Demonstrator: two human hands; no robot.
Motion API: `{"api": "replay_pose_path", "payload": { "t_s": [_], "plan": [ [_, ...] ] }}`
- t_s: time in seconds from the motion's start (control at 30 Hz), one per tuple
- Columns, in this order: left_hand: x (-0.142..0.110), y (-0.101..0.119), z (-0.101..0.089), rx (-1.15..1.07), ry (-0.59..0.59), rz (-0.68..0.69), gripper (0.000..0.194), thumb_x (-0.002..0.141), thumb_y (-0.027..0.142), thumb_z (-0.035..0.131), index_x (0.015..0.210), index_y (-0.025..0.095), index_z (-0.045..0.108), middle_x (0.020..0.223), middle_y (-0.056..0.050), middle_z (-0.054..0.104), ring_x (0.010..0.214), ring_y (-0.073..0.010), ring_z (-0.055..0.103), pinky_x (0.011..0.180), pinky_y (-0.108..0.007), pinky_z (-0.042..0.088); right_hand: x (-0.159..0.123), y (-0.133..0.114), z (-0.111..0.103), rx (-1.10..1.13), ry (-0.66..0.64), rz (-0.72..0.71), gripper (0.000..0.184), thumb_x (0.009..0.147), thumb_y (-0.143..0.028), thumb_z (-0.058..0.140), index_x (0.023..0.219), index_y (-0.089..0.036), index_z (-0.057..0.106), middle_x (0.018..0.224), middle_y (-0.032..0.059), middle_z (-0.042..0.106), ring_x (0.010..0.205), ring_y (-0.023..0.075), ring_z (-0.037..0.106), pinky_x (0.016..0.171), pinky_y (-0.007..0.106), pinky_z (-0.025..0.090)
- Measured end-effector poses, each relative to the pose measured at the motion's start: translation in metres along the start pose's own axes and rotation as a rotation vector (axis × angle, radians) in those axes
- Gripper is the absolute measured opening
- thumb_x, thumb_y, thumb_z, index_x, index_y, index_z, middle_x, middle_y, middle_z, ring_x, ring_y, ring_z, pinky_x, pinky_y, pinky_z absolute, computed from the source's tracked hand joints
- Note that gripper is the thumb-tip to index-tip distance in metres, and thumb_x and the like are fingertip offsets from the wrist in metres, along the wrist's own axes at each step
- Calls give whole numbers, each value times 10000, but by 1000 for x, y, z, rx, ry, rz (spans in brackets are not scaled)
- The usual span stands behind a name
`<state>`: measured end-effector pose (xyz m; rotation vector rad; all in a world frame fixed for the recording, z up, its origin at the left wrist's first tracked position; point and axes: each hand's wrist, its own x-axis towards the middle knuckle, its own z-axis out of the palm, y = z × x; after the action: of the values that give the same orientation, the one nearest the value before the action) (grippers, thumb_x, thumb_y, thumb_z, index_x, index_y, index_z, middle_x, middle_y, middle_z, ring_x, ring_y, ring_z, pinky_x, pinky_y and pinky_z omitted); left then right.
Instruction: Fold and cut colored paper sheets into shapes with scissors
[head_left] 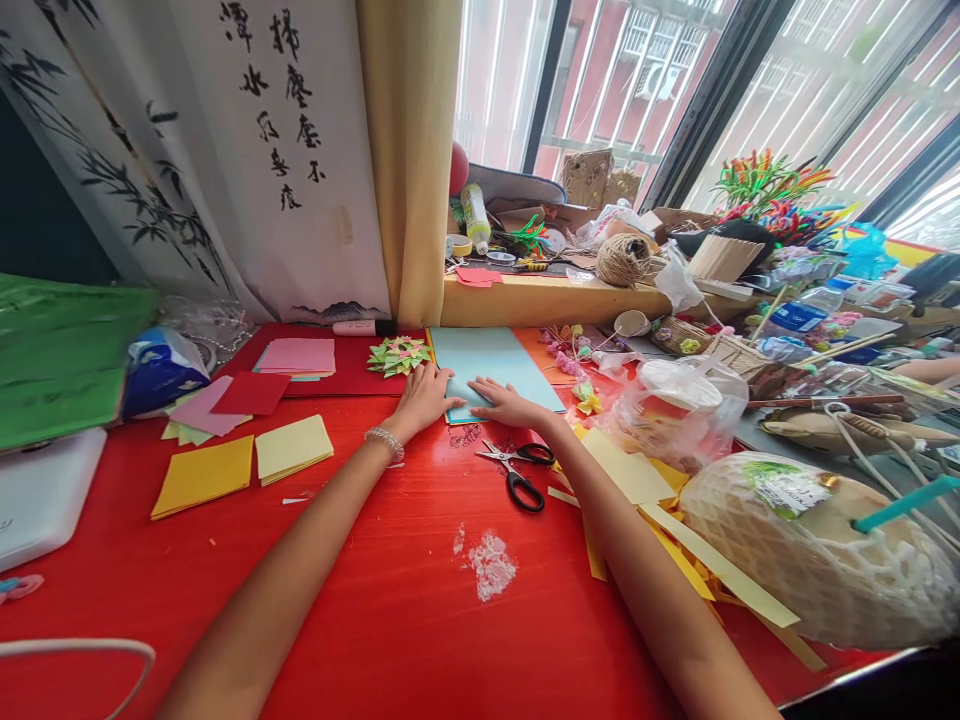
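Both my arms reach forward over the red table. My left hand (424,400) rests at the left edge of a light blue paper sheet (495,360), with a beaded bracelet on its wrist. On the sheet's lower part, my right hand (510,404) lies with fingers stretched out. Both hands are open, and the sheet lies flat on the table. A folded green and pink paper ornament (399,355) sits just beyond my left hand. Nearer to me, black-handled scissors (519,470) lie with their blades apart, below my right hand.
Paper stacks in pink (296,355), orange-yellow (202,477) and pale yellow (294,448) lie at left. On the right are paper strips (720,565), a plastic-wrapped cup (675,390) and a netted coconut (817,550) with a straw. Craft supplies crowd the windowsill, including a twine ball (624,258).
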<state>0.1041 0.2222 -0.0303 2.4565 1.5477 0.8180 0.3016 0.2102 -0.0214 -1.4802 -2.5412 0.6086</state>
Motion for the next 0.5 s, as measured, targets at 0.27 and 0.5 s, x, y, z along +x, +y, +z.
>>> {"api": "replay_pose_path", "payload": {
  "t_s": [0.27, 0.5],
  "plan": [
    [13, -15, 3, -296, -45, -159, 347, 803, 461, 489, 967, 175, 596, 912, -90, 633, 912, -247, 547, 858, -392, 391, 1, 0, 0, 7, -1, 12, 700, 852, -542, 402, 1438, -217, 197, 1511, 100, 100, 1393, 241, 25, 1091, 491, 8],
    [15, -11, -6, -676, -33, -187, 327, 806, 416, 466, 948, 145, 581, 957, -77, 630, 872, -182, 584, 802, -306, 449, -1, -3, -3, 47, -6, 13, 715, 844, -576, 383, 1438, -222, 199, 1512, 77, 103, 1394, 232, 34, 1101, 472, 8]
  ]
}}
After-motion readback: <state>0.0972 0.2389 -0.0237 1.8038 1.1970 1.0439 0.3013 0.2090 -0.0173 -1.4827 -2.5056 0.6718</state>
